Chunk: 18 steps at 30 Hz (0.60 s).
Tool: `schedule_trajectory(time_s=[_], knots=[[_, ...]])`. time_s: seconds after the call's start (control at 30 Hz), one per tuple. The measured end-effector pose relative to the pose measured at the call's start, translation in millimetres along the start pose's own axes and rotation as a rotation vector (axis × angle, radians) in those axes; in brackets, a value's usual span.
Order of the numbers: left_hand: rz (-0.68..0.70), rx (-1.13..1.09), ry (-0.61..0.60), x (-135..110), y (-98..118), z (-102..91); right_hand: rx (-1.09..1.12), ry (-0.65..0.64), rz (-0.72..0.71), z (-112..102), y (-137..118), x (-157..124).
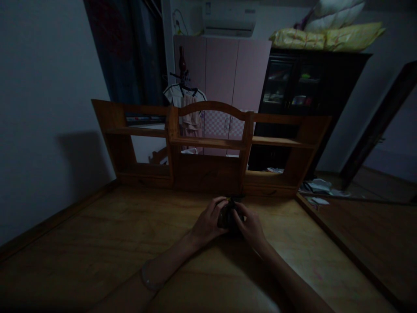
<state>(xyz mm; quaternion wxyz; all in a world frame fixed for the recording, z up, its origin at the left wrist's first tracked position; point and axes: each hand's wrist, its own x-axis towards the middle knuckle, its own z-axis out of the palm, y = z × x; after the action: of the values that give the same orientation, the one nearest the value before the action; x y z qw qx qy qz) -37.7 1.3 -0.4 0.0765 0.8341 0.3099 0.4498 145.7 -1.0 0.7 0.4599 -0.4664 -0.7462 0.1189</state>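
On this dim desk, your left hand and right hand, grips closed around a small dark object, could fumble it in such poor light.

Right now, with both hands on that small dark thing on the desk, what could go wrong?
The room is very dim, so the small dark object between the left hand and right hand is hard to see; a fumble seems possible. It sits close to the wooden shelf unit, so fingers might knock its base.
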Motion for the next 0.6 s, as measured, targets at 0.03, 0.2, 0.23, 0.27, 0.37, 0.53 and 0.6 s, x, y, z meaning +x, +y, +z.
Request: schedule_trajectory(time_s=[0.03,0.2,0.23,0.27,0.37,0.53,0.6], knots=[[0.000,0.002,0.001,0.0,0.0,0.1,-0.006,-0.002,-0.001,0.7,1.1,-0.2],[-0.010,-0.001,-0.007,0.3,0.7,-0.4,-0.100,0.005,0.032,4.9,6.0,-0.9],[-0.014,-0.005,-0.009,0.4,1.0,-0.4,-0.120,0.008,0.032,5.2,6.6,-1.0],[-0.019,-0.009,-0.010,0.5,1.2,-0.4,-0.134,0.011,0.028,5.3,6.9,-1.2],[-0.036,-0.017,-0.009,0.5,1.4,0.1,-0.153,0.018,0.012,4.4,6.7,-1.8],[-0.055,-0.013,-0.014,0.0,0.2,1.1,-0.219,-0.003,0.019,3.7,6.1,-2.2],[-0.063,-0.004,-0.012,-0.3,-0.5,1.4,-0.245,-0.019,0.019,4.1,6.5,-2.1]])
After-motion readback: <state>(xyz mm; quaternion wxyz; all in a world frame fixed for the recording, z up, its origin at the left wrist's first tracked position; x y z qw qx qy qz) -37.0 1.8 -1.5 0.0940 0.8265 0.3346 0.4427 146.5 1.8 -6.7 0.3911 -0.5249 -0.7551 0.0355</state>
